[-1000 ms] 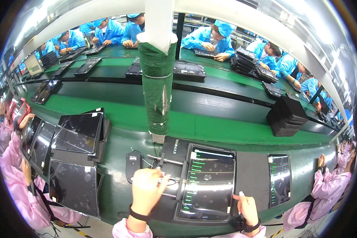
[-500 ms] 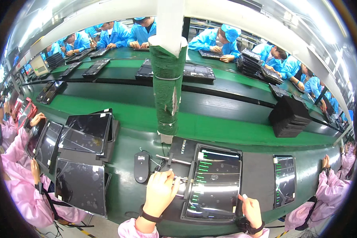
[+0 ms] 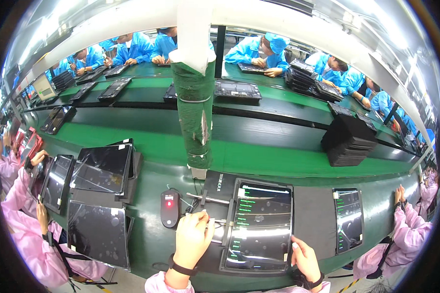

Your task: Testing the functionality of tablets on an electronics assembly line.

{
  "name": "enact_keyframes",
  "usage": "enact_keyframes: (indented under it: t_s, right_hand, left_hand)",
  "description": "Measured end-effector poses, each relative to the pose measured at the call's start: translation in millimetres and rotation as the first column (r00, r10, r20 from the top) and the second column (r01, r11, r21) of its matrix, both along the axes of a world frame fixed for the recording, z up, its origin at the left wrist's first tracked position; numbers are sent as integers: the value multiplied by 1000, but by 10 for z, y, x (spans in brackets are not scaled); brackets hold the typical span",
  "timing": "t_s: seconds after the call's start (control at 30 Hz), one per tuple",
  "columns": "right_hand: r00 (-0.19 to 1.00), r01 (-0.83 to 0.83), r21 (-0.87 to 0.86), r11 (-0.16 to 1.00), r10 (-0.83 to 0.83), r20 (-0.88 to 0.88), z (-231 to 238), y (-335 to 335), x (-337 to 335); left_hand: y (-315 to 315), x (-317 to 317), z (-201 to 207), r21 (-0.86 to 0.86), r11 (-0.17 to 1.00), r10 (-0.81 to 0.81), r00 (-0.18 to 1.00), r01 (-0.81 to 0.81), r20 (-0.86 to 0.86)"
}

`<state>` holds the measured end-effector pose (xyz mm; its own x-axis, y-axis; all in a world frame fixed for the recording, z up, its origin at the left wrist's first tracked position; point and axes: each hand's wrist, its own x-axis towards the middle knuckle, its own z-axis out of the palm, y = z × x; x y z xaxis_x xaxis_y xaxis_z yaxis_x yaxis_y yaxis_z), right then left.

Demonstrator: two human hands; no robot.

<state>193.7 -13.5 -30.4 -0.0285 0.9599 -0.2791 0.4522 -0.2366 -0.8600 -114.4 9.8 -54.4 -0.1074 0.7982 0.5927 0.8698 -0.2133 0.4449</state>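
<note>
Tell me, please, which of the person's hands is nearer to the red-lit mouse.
Left. The left hand is just to the right of the mouse; the right hand is farther off, at the right edge of the nearer lit tablet.

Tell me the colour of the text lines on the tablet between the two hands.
Green, on the dark screen of the tablet; best seen in the head view.

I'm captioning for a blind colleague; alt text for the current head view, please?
A person's left hand is at a metal fixture beside a lit tablet, the right hand at its right edge. A dark mouse lies left, a second tablet right, on the green bench.
</note>
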Motion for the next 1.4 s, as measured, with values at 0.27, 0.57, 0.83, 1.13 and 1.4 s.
enact_keyframes:
  t_s: [0.27, 0.57, 0.83, 1.13, 1.4]
  right_hand:
    - [994, -108, -16, 994, 108, 33, 51, -73, -80]
    - [786, -18, -171, 985, -92, -612, -129, -51, 206]
    - [696, 155, -25, 988, -127, -707, 113, -34, -281]
    - [633, 138, 5, 990, -84, -770, -171, -85, 128]
    - [657, 325, 81, 942, -163, -736, -210, -87, 1354]
  left_hand:
    - [-8, 10, -27, -6, 1000, 18, 1000, -18, -11]
    - [16, 9, 1, -59, 998, 31, 999, -33, -32]
    - [47, 52, -75, -32, 999, 34, 995, -38, -92]
    - [26, 113, -42, -69, 992, 106, 993, -109, -54]
    - [13, 117, -59, -94, 989, 113, 993, -114, -13]
